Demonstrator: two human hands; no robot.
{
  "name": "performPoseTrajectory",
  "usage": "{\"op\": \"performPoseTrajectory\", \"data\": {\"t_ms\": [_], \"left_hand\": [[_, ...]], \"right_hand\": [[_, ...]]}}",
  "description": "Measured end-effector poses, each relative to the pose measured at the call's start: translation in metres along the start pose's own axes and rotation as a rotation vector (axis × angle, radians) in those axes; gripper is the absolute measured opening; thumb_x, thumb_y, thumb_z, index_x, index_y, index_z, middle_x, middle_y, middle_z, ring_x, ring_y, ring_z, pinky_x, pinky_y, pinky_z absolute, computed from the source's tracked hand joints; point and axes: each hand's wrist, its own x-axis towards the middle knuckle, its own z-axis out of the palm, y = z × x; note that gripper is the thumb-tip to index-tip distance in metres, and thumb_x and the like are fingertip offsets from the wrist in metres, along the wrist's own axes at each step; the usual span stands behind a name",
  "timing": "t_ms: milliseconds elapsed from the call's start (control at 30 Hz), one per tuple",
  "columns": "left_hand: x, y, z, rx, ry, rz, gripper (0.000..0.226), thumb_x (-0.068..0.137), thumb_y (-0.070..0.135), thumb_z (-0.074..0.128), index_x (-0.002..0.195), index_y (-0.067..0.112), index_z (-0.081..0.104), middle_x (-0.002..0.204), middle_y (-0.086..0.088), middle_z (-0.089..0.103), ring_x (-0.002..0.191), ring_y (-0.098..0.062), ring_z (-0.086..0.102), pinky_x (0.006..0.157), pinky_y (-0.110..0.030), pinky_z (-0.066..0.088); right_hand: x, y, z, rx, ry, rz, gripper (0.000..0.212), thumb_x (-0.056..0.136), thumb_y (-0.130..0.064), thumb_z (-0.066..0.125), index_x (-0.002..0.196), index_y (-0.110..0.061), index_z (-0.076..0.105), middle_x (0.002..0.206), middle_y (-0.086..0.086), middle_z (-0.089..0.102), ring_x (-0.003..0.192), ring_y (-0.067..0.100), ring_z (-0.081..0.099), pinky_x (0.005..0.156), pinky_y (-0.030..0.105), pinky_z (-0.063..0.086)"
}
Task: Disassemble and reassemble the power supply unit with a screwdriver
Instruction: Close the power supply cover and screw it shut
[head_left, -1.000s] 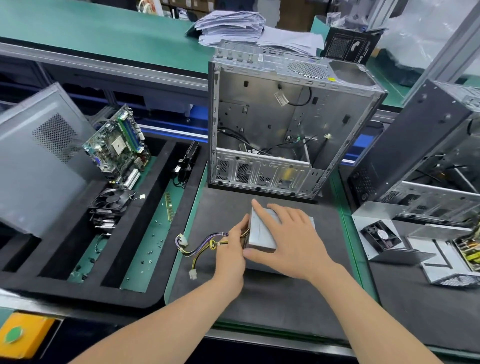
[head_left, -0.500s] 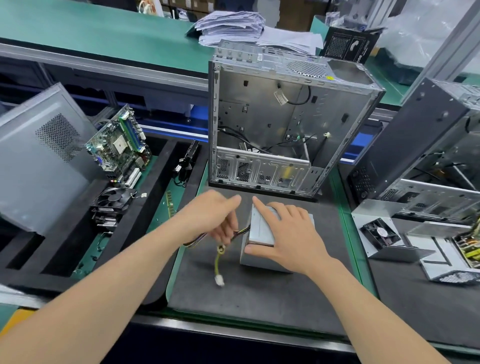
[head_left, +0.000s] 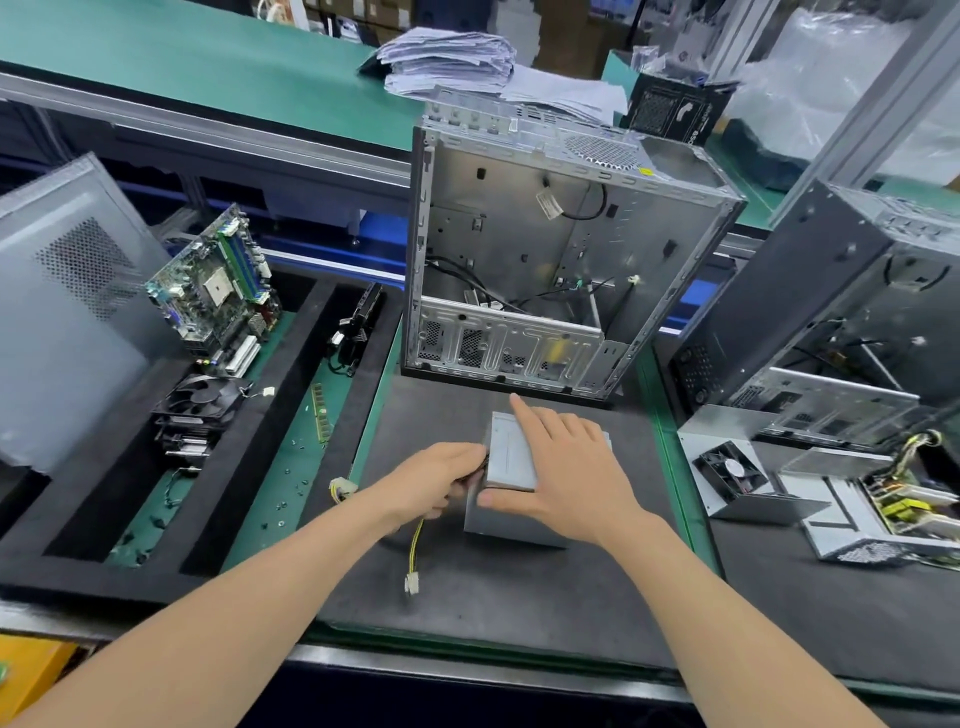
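Power supply unit (head_left: 511, 457) at the middle of the dark mat (head_left: 519, 613), pinned flat under the right hand (head_left: 566, 478), fingers straight; left hand (head_left: 436, 480) curled round the cable bundle (head_left: 415, 543) at its left side. Could strain wires at the housing if yanked (or skid the unit). Counted: one unit under hand, two white connectors (head_left: 412, 584), no screwdriver visible.

The metal box (head_left: 511, 457) is plain silver-grey, the mat (head_left: 519, 597) dark grey. The wires (head_left: 415, 540) are yellow and black with a white plug (head_left: 412, 584). The circuit board (head_left: 208, 291) is green; the fan (head_left: 200, 402) and foam tray (head_left: 130, 582), black.
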Motion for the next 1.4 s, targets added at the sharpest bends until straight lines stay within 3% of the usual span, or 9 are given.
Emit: {"op": "performPoseTrajectory", "data": {"t_ms": [333, 467, 633, 767, 900, 967, 1100, 1233, 1400], "left_hand": [[0.007, -0.018, 0.001, 0.055, 0.026, 0.274, 0.043, 0.11, 0.038, 0.043, 0.071, 0.023, 0.05, 0.062, 0.017, 0.043, 0.054, 0.0, 0.035, 0.05, -0.017, 0.029], [0.007, -0.031, 0.013, 0.227, 0.244, 0.279, 0.056, 0.104, 0.053, 0.036, 0.083, 0.013, 0.069, 0.076, 0.012, 0.069, 0.073, -0.011, 0.059, 0.073, -0.038, 0.044], [0.003, -0.032, 0.025, 0.389, 0.407, 0.309, 0.055, 0.1, 0.064, 0.021, 0.083, 0.022, 0.052, 0.074, 0.007, 0.062, 0.073, -0.014, 0.054, 0.078, -0.048, 0.048], [0.001, -0.027, 0.024, 0.397, 0.398, 0.285, 0.027, 0.102, 0.059, 0.028, 0.112, 0.038, 0.042, 0.093, 0.02, 0.061, 0.082, -0.004, 0.058, 0.079, -0.039, 0.046], [-0.002, -0.007, 0.022, 0.115, 0.334, 0.269, 0.05, 0.104, 0.029, 0.046, 0.154, 0.029, 0.039, 0.139, 0.008, 0.053, 0.121, -0.01, 0.054, 0.107, -0.037, 0.042], [-0.001, 0.009, 0.026, 0.012, 0.375, 0.177, 0.053, 0.099, 0.011, 0.048, 0.149, 0.027, 0.051, 0.139, 0.006, 0.059, 0.128, -0.012, 0.054, 0.108, -0.033, 0.044], [0.007, 0.035, 0.041, -0.093, 0.455, 0.004, 0.047, 0.093, 0.02, 0.04, 0.13, 0.035, 0.064, 0.119, 0.009, 0.069, 0.105, -0.01, 0.065, 0.073, -0.025, 0.049], [0.005, 0.029, 0.055, -0.123, 0.537, 0.049, 0.039, 0.105, 0.023, 0.035, 0.13, 0.037, 0.062, 0.118, 0.008, 0.069, 0.106, -0.011, 0.065, 0.091, -0.037, 0.054], [0.01, 0.032, 0.057, -0.08, 0.522, -0.016, 0.055, 0.092, 0.072, 0.02, 0.115, 0.041, 0.06, 0.11, 0.009, 0.069, 0.106, -0.022, 0.065, 0.092, -0.049, 0.053]], "right_hand": [[-0.003, 0.001, -0.001, 0.031, 0.024, -0.018, 0.119, 0.072, -0.104, 0.029, 0.166, -0.031, 0.014, 0.159, -0.01, 0.04, 0.142, 0.02, 0.04, 0.122, 0.041, 0.027], [-0.007, 0.0, 0.0, 0.069, 0.014, -0.022, 0.118, 0.073, -0.103, 0.027, 0.166, -0.034, 0.007, 0.171, -0.011, 0.02, 0.158, 0.018, 0.019, 0.131, 0.04, 0.011], [-0.007, 0.001, 0.001, 0.083, 0.026, -0.024, 0.118, 0.073, -0.104, 0.028, 0.166, -0.037, 0.0, 0.173, -0.017, 0.001, 0.161, 0.011, 0.002, 0.131, 0.037, 0.002], [-0.007, 0.0, 0.002, 0.108, 0.039, -0.039, 0.116, 0.073, -0.104, 0.031, 0.166, -0.039, 0.006, 0.173, -0.017, 0.004, 0.161, 0.01, 0.004, 0.132, 0.039, 0.007], [-0.006, 0.001, 0.002, 0.141, 0.034, -0.042, 0.116, 0.072, -0.104, 0.034, 0.165, -0.042, 0.006, 0.173, -0.016, 0.001, 0.16, 0.009, 0.001, 0.131, 0.035, 0.002], [-0.005, 0.001, 0.003, 0.132, 0.038, -0.048, 0.116, 0.072, -0.104, 0.035, 0.165, -0.041, 0.006, 0.173, -0.014, -0.001, 0.16, 0.009, -0.001, 0.131, 0.036, 0.001], [-0.005, 0.001, 0.0, 0.146, 0.043, -0.058, 0.118, 0.072, -0.102, 0.039, 0.166, -0.038, 0.006, 0.173, -0.009, -0.008, 0.16, 0.009, -0.008, 0.129, 0.032, -0.005], [-0.006, 0.003, -0.005, 0.245, -0.031, -0.059, 0.107, 0.081, -0.091, 0.042, 0.166, -0.039, 0.002, 0.171, -0.01, -0.023, 0.155, 0.002, -0.022, 0.127, 0.029, -0.008], [-0.006, 0.014, -0.018, 0.447, -0.178, -0.114, 0.073, 0.106, -0.04, 0.048, 0.167, -0.021, 0.012, 0.171, -0.01, -0.014, 0.157, -0.001, -0.013, 0.13, 0.033, 0.0]]}}
